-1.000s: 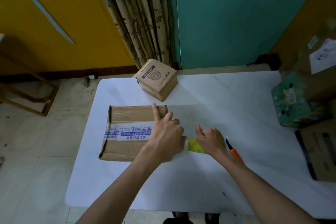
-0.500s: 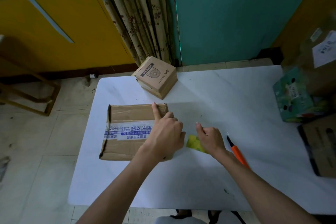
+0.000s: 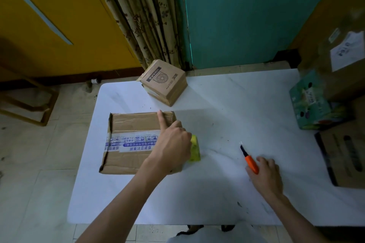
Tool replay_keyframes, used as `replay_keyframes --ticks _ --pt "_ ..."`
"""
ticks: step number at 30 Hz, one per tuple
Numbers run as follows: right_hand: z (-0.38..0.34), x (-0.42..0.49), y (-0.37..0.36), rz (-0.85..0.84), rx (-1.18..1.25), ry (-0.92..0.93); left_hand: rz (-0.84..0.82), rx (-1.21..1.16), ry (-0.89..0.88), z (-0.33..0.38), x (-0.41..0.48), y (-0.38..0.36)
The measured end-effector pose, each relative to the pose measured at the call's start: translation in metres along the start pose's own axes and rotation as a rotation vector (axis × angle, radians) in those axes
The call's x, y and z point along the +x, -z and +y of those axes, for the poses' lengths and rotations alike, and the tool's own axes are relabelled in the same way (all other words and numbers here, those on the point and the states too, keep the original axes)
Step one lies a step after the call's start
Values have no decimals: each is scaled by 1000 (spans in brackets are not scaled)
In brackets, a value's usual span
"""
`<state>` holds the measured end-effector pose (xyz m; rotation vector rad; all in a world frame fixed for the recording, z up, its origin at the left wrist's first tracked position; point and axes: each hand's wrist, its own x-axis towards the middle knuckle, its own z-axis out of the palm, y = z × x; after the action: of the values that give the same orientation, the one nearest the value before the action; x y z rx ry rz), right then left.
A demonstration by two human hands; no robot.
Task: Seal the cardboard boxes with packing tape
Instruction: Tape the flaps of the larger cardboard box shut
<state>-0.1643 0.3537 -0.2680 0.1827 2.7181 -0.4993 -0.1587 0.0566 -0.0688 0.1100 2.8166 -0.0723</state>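
A flat cardboard box lies on the white table, with a strip of printed packing tape across its top. My left hand rests on the box's right end, index finger straight on the cardboard. Its other fingers curl against a yellow tape roll at the box's right edge. My right hand is further right on the table, fingers closing on the rear of an orange utility knife whose blade points away from me. A smaller sealed box stands at the far edge.
A green printed carton and brown cardboard boxes crowd the table's right side. Beyond the table are a patterned curtain and a teal door. A wooden frame stands on the tiled floor at left.
My right hand let go of the yellow tape roll and moved right onto the orange knife. The roll now sits against my left hand, which stays on the box.
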Motion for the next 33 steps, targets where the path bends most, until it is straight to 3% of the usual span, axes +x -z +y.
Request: replay_keyframes --ticks 8,11,17,21,33 --pt "-30 1 17 -173 406 -1 -1 -13 5 -1 -4 0" --pt "-51 -8 33 -232 461 155 -12 -10 1 -2 -3 2" --pt "-84 -19 79 -201 64 596 -39 -47 -11 -4 -1 6" --pt "-108 -22 91 -177 -51 806 -28 -32 -17 -2 -2 5" --pt "-142 -14 79 -107 -188 904 -42 -34 -69 -3 -4 8"
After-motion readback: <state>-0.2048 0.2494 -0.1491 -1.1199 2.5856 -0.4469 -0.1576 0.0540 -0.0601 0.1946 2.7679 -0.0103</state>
